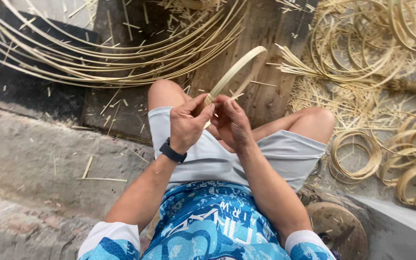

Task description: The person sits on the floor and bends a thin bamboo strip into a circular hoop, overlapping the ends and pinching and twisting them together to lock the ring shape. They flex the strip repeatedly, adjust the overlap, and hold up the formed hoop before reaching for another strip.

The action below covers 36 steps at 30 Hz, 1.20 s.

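Observation:
A pale bamboo strip bent into a hoop (pixel 237 67) rises from between both hands, over my knees. My left hand (pixel 188 123), with a dark watch on its wrist, pinches the hoop's near end between thumb and fingers. My right hand (pixel 231 120) closes on the same end from the right side, fingers touching the left hand. The joint of the hoop is hidden inside the two hands.
Long curved bamboo strips (pixel 107 58) fan out on the ground at the upper left. Finished hoops (pixel 355 156) lie piled at right, with tangled coils (pixel 362 38) above them. A wooden plank (pixel 266 29) lies ahead. A round wooden block (pixel 338 226) sits by my right hip.

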{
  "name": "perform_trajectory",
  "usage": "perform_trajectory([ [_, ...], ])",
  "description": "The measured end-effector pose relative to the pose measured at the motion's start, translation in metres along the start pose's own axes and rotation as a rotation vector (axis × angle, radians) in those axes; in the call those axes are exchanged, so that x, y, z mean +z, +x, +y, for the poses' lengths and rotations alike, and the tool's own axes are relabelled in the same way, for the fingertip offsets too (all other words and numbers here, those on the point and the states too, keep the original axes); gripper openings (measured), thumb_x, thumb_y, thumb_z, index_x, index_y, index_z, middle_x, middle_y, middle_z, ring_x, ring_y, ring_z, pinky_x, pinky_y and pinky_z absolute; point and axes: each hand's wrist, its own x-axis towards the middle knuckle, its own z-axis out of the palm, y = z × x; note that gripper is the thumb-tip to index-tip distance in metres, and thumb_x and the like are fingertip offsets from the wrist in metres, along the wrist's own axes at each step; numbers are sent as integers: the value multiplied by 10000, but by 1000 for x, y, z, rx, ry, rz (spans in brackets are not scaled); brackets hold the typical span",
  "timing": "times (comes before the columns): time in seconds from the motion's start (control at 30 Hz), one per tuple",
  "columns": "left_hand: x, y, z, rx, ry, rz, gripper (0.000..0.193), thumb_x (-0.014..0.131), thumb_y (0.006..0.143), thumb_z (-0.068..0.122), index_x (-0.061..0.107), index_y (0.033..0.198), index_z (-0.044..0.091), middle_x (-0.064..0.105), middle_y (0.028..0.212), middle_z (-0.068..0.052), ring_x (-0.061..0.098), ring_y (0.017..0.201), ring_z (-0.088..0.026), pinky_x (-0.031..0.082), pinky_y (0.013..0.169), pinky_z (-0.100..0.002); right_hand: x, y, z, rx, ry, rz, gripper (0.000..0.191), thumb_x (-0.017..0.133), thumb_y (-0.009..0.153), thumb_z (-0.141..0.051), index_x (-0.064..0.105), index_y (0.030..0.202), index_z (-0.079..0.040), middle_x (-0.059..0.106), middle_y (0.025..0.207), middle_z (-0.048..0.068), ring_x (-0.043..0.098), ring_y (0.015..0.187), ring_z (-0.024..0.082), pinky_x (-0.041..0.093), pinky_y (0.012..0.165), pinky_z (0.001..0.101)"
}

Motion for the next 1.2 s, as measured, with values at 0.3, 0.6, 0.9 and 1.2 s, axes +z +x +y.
perform_trajectory([
  [0.3, -45, 1, 30, 503, 854, 152, 270, 771, 847, 213, 775, 1095, 107, 660, 1015, -102, 598, 955, -327, 466, 854, -467, 16, 43, 59, 148, -118, 79, 196, 626, 1082, -160, 656, 1244, -55, 694, 1151, 74, 653, 1062, 183, 561, 928, 319],
  [0.6, -34, 11, -8, 406, 1026, -212, 174, 656, 831, 149, 691, 927, 9, 677, 893, -176, 656, 865, -363, 525, 761, -472, 6, 41, 15, -547, -1908, 45, 138, 725, 787, 1, 745, 881, -99, 707, 862, 26, 585, 847, 264, 511, 759, 375],
  [0.9, -10, 33, -39, 222, 1055, -381, 66, 626, 881, 92, 681, 891, 55, 690, 824, -149, 682, 837, -358, 544, 751, -490, 11, 44, -26, -187, -1991, 433, 142, 764, 918, -241, 745, 895, -102, 685, 725, 132, 659, 691, 312, 510, 657, 445],
  [1.2, -11, 46, -11, 214, 1147, -420, 110, 607, 864, 126, 667, 935, 67, 660, 929, -136, 677, 888, -331, 537, 721, -487, 29, 23, -33, -511, -1954, 52, 377, 719, 906, -141, 605, 1254, -49, 654, 919, 98, 657, 833, 296, 532, 772, 434],
])
